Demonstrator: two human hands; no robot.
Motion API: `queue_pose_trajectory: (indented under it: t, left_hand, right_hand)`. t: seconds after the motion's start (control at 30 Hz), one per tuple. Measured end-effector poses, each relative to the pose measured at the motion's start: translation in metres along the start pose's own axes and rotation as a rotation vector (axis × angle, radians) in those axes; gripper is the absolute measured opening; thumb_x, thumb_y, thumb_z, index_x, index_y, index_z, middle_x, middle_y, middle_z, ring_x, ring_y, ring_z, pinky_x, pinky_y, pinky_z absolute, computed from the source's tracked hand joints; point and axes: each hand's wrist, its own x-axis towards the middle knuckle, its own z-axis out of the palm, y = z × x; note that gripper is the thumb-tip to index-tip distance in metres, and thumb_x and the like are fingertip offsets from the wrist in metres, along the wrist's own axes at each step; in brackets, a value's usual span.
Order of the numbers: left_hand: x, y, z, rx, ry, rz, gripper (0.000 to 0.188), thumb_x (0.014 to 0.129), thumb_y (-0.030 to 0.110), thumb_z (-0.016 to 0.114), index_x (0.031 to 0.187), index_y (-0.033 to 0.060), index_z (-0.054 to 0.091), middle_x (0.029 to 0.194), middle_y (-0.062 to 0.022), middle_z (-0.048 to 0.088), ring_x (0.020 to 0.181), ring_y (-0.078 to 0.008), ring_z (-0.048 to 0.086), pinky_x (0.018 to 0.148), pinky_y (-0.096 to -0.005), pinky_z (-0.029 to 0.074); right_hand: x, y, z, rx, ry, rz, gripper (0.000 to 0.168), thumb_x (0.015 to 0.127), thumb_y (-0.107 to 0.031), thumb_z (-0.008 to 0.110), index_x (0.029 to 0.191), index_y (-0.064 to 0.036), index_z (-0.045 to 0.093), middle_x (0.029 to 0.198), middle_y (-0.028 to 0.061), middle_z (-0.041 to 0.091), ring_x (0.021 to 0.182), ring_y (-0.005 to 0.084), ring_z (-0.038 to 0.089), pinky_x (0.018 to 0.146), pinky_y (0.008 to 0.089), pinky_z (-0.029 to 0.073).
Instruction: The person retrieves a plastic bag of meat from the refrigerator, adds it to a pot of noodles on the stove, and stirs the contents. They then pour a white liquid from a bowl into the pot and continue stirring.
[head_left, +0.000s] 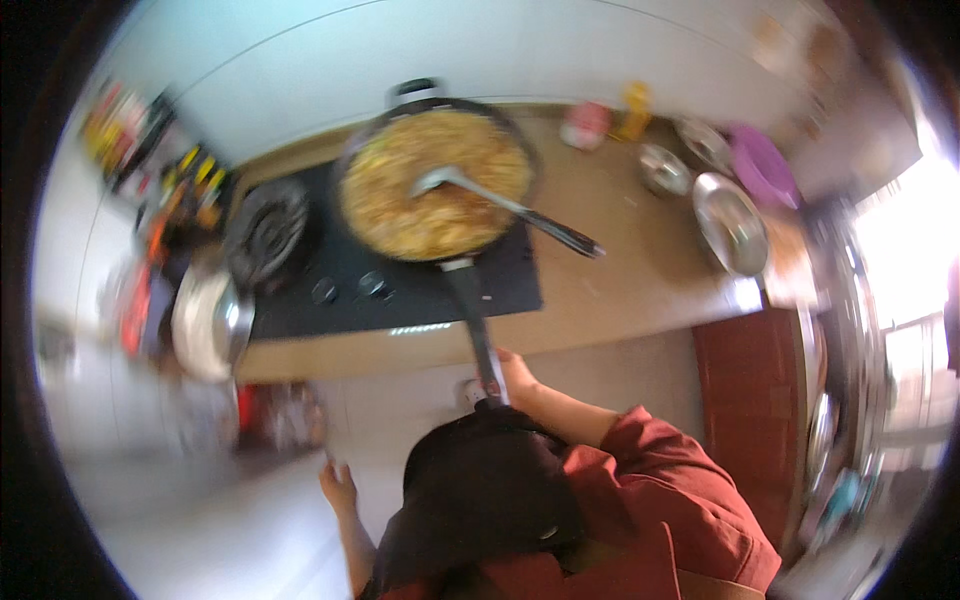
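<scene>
A wok (439, 180) full of yellowish-brown food stands on the black cooktop (420, 300). A metal spatula (517, 206) with a black handle lies in the food, its handle reaching over the wok's right rim. Below the wok's long black handle, my right hand (517, 379) is close to my body, partly hidden by a dark strap-like thing; whether it grips anything is not clear. My left hand (339, 484) hangs low at the left over the floor, fingers apart, with nothing seen in it.
An unused burner (268, 229) lies left of the wok. A pale-filled metal bowl (206, 322) sits at the counter's left end. Metal bowls (731, 225), a purple basin (763, 166), a yellow item (636, 109) and a pink-white container (585, 125) are at the right. Red cabinet (750, 405) below.
</scene>
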Motion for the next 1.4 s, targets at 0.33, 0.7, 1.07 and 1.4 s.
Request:
queue_pose_trajectory:
  t: [0.33, 0.7, 1.07, 1.4]
  left_hand:
    - [0.112, 0.079, 0.046, 0.087, -0.812, 0.472, 0.031, 0.077, 0.011, 0.06, 0.106, 0.0029, 0.054, 0.1, -0.0142, 0.057, 0.083, -0.0223, 0.057, 0.074, -0.0342, 0.046]
    - [-0.052, 0.276, 0.148, 0.068, -0.958, 0.944, 0.037, 0.074, 0.016, 0.062, 0.108, 0.0078, 0.055, 0.104, -0.0136, 0.052, 0.083, -0.0224, 0.057, 0.075, -0.033, 0.047]
    - [-0.282, 0.441, 0.262, 0.047, -1.109, 1.084, 0.039, 0.074, 0.013, 0.063, 0.11, 0.0057, 0.052, 0.119, -0.019, 0.041, 0.094, -0.0265, 0.052, 0.086, -0.0368, 0.043]
    - [-0.314, 0.598, 0.405, 0.066, -1.017, 1.106, 0.036, 0.074, 0.01, 0.062, 0.108, 0.0055, 0.053, 0.116, -0.0169, 0.044, 0.088, -0.0246, 0.054, 0.081, -0.0349, 0.045]
  right_hand:
    - [-0.114, 0.103, 0.009, 0.152, 0.433, -0.092, 0.021, 0.081, -0.012, 0.05, 0.099, -0.003, 0.05, 0.075, 0.0057, 0.056, 0.057, 0.0145, 0.054, 0.047, 0.0268, 0.043]
    - [-0.249, 0.175, -0.128, 0.68, 0.797, -0.253, 0.021, 0.081, -0.008, 0.051, 0.101, -0.001, 0.051, 0.078, 0.0061, 0.055, 0.062, 0.0131, 0.054, 0.052, 0.0231, 0.046]
    - [-0.383, 0.192, -0.373, 0.548, 1.034, -0.367, 0.019, 0.083, -0.01, 0.049, 0.098, -0.002, 0.054, 0.077, 0.0066, 0.058, 0.06, 0.0123, 0.056, 0.049, 0.0217, 0.044]
    - [-0.372, 0.069, -0.603, 0.196, 1.041, -0.533, 0.023, 0.079, -0.011, 0.054, 0.1, -0.001, 0.056, 0.081, 0.0046, 0.061, 0.069, 0.012, 0.057, 0.062, 0.0262, 0.048]
